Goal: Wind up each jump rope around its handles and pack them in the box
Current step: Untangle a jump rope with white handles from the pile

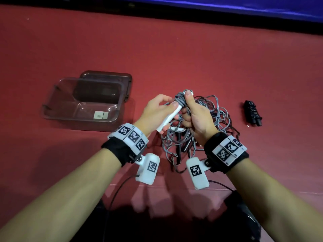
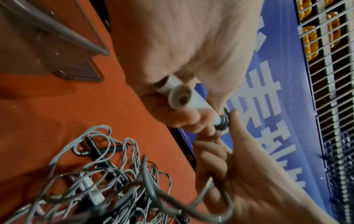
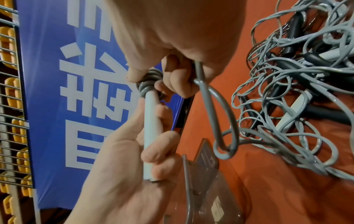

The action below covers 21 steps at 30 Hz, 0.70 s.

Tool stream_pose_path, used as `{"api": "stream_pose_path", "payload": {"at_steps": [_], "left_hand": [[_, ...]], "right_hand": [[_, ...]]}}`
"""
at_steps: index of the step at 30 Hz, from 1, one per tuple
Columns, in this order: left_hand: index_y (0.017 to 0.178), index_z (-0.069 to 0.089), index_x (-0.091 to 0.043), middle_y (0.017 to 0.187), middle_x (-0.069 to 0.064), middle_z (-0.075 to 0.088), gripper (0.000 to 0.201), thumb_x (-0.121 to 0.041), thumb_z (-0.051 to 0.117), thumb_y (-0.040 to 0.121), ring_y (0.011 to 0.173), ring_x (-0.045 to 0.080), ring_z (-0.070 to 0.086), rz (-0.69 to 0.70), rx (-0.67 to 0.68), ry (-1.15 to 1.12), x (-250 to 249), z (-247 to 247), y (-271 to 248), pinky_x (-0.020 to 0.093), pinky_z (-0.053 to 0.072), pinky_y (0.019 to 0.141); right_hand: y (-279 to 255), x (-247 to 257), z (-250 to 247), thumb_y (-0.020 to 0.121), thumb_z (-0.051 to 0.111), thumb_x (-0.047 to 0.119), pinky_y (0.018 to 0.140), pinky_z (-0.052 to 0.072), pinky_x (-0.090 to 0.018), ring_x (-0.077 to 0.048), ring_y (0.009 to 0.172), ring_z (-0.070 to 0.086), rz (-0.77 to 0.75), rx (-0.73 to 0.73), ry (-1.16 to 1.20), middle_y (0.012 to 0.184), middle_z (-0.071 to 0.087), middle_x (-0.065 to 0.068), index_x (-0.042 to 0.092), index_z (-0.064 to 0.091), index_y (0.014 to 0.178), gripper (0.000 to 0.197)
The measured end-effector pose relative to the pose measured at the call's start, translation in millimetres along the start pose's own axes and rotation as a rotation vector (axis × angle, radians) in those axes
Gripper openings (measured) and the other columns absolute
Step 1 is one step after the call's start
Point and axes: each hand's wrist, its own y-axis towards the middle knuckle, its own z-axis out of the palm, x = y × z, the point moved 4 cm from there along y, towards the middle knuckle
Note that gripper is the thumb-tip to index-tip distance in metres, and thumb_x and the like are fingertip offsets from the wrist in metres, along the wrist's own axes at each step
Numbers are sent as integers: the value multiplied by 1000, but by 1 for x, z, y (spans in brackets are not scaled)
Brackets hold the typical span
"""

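My left hand [image 1: 158, 109] grips the white handles [image 1: 170, 117] of a jump rope, held up over the red table. A few turns of grey rope [image 1: 180, 100] sit wound round the handles' top end. My right hand [image 1: 194, 112] pinches that grey rope [image 3: 203, 84] at the coil [image 3: 149, 81], thumb on top. Under both hands lies a tangled pile of grey and dark ropes [image 1: 201, 130] with more handles in it. The white handle ends [image 2: 180, 95] face the left wrist view. A clear plastic box [image 1: 82, 102] stands open at the left.
A wound black jump rope [image 1: 252, 113] lies on the table at the right. The box's lid [image 1: 104, 84] leans behind the box. The red table's front edge [image 1: 157, 186] runs under my wrists. A blue banner [image 3: 76, 91] hangs beyond the table.
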Motion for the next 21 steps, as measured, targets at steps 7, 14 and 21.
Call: {"api": "stream_pose_path", "payload": {"at_steps": [7,14,21], "left_hand": [[109,52,-23,72,-4,71,10,-27,58,103,40,20,45,69,-66,133,7,2,-1,21,33,38],[104,55,-22,77,6,70,10,-27,63,99,39,18,49,99,-270,246,9,-16,6,24,38,37],[91,53,-32,69,-2,71,14,-40,65,92,47,23,58,100,-352,407,16,-31,9,38,53,45]], "right_hand": [[1,-12,3,100,51,57,44,15,-21,-8,50,21,59,58,42,64,42,5,14,54,85,46],[-2,-27,2,110,36,38,44,19,-22,-9,44,23,88,133,-254,58,42,4,5,67,107,46],[-16,-27,26,110,36,20,51,44,-32,-19,44,53,135,343,-589,45,45,0,8,52,94,25]]}}
